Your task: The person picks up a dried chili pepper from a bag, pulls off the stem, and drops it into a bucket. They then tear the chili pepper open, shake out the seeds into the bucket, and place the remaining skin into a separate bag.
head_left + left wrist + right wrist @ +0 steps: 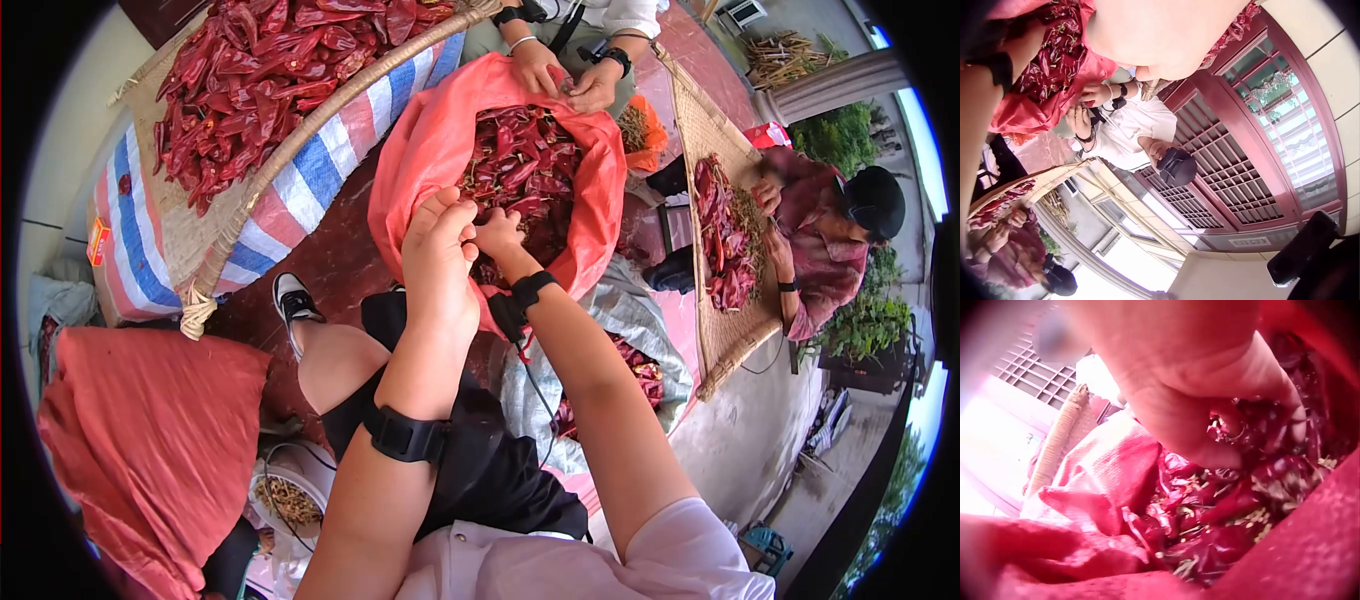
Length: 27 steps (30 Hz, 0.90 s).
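Observation:
A large red woven bag [425, 150] stands open in front of me, filled with dried red chilies [530, 150]. My right hand [500, 235] reaches down inside it. In the right wrist view its fingers [1297, 422] and thumb curl round chilies [1229, 425] in the heap, among stems and bits of leaf. Above the near side of the bag my left hand [440, 250] is raised with its fingers loosely bent; no object shows in it. Across from me, another person's hands [575, 80] are at the bag's far rim.
Left, a big woven tray [250, 190] heaped with chilies rests on a striped sack [330, 150]. Right, a person in a cap [875, 200] works over another tray [740, 345]. A pale sack [640, 310] of chilies, a bucket [318, 478] and a red cloth [140, 430] surround me.

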Each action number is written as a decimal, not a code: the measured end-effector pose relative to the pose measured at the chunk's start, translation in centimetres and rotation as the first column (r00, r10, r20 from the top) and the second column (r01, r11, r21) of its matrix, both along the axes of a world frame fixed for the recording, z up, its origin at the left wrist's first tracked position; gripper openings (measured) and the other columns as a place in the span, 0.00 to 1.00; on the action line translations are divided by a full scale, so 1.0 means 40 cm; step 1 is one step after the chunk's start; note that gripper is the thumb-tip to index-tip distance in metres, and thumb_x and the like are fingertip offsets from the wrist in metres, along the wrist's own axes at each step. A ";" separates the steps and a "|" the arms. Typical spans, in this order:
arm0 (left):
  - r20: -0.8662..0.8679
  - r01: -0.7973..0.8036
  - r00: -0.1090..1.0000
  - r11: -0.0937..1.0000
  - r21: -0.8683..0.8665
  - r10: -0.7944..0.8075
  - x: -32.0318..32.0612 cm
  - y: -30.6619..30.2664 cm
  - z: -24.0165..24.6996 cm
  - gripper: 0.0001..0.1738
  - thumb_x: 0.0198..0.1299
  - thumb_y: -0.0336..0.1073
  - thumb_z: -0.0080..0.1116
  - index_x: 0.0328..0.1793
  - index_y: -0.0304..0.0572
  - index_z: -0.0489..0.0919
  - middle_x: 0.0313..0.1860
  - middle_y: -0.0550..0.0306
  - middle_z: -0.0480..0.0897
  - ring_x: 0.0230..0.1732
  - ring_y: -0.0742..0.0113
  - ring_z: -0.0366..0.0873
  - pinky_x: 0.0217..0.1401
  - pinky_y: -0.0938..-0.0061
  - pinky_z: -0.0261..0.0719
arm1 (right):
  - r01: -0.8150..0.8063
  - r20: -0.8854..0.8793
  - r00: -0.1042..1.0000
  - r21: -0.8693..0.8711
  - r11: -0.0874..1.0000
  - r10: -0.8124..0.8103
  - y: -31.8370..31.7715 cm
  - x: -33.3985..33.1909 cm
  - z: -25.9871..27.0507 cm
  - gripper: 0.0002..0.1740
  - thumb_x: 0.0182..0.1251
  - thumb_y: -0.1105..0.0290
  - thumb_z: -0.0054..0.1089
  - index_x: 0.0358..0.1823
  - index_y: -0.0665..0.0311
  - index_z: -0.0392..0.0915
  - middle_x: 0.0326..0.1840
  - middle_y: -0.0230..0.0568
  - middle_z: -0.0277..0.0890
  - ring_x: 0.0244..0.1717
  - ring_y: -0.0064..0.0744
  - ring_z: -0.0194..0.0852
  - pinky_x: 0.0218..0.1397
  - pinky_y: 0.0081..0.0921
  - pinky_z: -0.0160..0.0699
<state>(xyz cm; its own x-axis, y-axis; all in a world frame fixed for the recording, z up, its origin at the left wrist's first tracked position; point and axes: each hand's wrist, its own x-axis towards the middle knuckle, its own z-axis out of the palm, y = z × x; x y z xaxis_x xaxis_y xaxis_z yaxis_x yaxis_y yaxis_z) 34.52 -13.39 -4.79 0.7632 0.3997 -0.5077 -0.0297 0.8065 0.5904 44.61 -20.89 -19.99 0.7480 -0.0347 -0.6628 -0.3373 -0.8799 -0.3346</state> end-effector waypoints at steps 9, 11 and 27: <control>-0.020 -0.040 0.999 0.999 0.007 0.040 0.007 -0.004 0.003 0.10 0.52 0.28 0.54 0.42 0.42 0.72 0.30 0.67 0.72 0.27 0.84 0.66 0.26 0.90 0.60 | -0.240 0.251 0.911 -0.323 0.915 0.328 0.066 -0.067 -0.223 0.58 0.42 0.45 0.64 0.71 0.44 0.35 0.74 0.40 0.17 0.71 0.65 0.22 0.61 0.68 0.47; -0.024 -0.043 0.999 0.999 0.015 0.043 0.010 -0.006 0.006 0.10 0.52 0.28 0.54 0.42 0.42 0.72 0.30 0.67 0.72 0.27 0.84 0.66 0.26 0.90 0.60 | -0.224 0.194 0.938 -0.291 0.930 0.287 0.069 -0.068 -0.161 0.57 0.43 0.45 0.63 0.71 0.44 0.36 0.74 0.42 0.17 0.70 0.66 0.23 0.61 0.67 0.48; -0.014 0.048 0.999 0.997 0.053 -0.047 0.005 -0.026 -0.008 0.09 0.53 0.27 0.53 0.39 0.49 0.73 0.30 0.71 0.71 0.29 0.82 0.67 0.31 0.85 0.61 | -0.132 0.033 0.990 -0.119 0.984 0.137 0.078 -0.074 0.060 0.40 0.52 0.52 0.55 0.68 0.40 0.49 0.71 0.30 0.42 0.70 0.57 0.34 0.60 0.66 0.49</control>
